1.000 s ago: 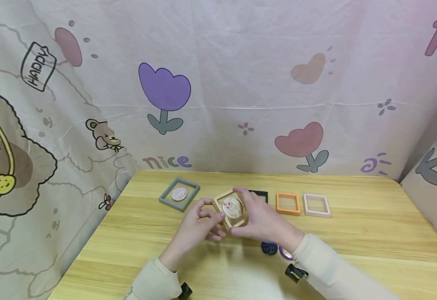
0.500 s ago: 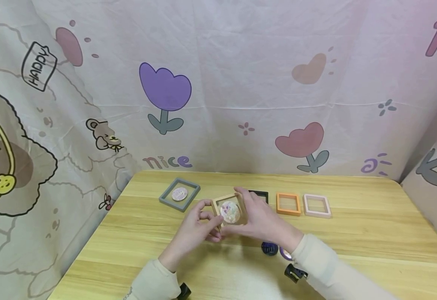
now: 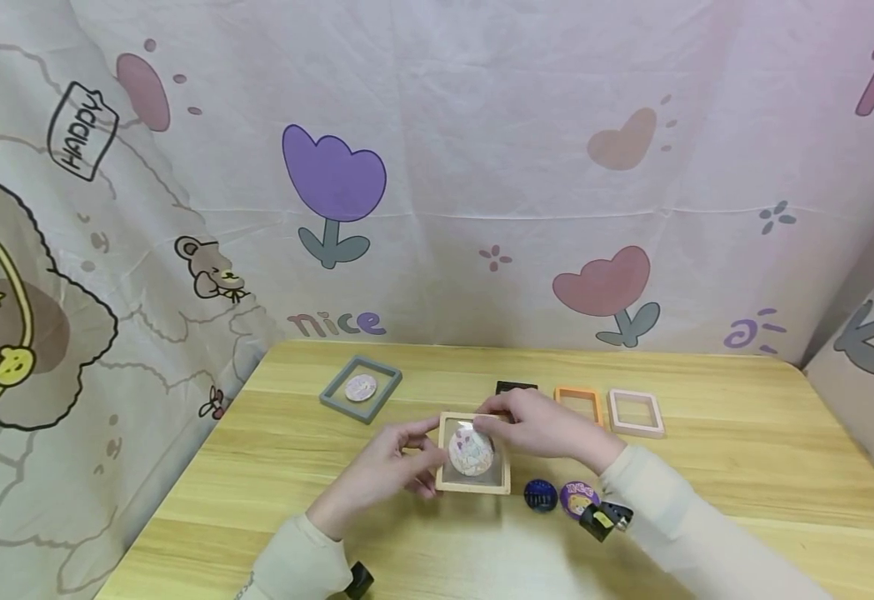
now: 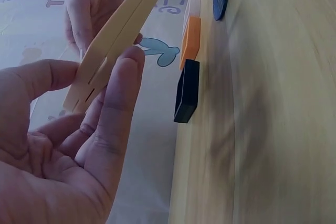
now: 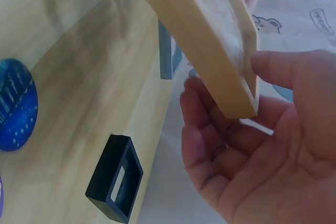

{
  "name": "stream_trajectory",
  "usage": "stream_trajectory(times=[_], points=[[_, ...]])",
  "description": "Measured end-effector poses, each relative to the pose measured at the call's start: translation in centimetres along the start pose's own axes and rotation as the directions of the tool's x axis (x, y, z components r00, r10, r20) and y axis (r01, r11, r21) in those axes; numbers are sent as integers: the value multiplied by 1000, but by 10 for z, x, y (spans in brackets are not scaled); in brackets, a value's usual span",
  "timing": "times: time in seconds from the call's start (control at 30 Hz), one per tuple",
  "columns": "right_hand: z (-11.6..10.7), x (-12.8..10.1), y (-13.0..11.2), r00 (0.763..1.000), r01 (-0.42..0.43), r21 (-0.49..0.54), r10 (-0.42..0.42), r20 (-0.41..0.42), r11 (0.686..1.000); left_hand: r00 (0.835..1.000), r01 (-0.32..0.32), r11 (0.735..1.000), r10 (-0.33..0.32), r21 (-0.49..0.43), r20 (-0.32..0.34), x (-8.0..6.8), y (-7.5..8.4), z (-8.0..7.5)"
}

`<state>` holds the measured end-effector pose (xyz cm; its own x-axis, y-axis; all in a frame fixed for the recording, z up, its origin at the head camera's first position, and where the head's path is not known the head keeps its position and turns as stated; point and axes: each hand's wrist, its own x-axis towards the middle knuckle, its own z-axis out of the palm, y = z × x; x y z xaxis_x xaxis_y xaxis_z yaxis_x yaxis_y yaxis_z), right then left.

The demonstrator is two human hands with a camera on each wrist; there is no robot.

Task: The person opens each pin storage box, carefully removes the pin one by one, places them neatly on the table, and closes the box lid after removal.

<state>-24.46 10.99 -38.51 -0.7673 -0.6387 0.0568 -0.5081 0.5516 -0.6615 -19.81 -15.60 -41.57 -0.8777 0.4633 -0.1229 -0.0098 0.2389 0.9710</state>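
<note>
A square beige display frame [image 3: 481, 489] with a clear film is held up over the table. Inside it sits a round, pale, patterned badge [image 3: 471, 452]. My left hand [image 3: 386, 468] pinches the frame's left side between thumb and fingers. The right hand [image 3: 549, 423] grips the upper right corner, thumb in front. Seen from the left wrist, the frame's edge [image 4: 113, 45] shows a thin seam and small slots. In the right wrist view, the fingers lie behind the frame [image 5: 202, 40] and the thumb touches its front rim.
A grey frame [image 3: 344, 409] with a pale badge [image 3: 361, 387] lies back left. Black [image 3: 516, 386], orange [image 3: 577, 391] and pale pink [image 3: 636, 431] frames line the back right. A dark blue badge [image 3: 540, 496] and purple badge [image 3: 577, 498] lie near the right forearm.
The beige frame has turned from a tilted pose to nearly square on to the head view and come nearer to me. My right hand has shifted from its right side to the upper right corner.
</note>
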Motion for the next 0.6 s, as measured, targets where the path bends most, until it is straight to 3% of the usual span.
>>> stream_trajectory(times=[0.23, 0.43, 0.6], points=[[-4, 1, 3, 999, 2, 62, -5, 44, 998, 1000, -12, 1000, 12, 9, 13, 1, -1, -2], [-5, 1, 3, 997, -75, 138, 75, 9, 988, 997, -47, 998, 50, 44, -66, 4, -3, -4], [-7, 0, 1, 984, -170, 268, 179, -11, 948, 984, -106, 993, 111, 45, -141, 5, -4, -4]])
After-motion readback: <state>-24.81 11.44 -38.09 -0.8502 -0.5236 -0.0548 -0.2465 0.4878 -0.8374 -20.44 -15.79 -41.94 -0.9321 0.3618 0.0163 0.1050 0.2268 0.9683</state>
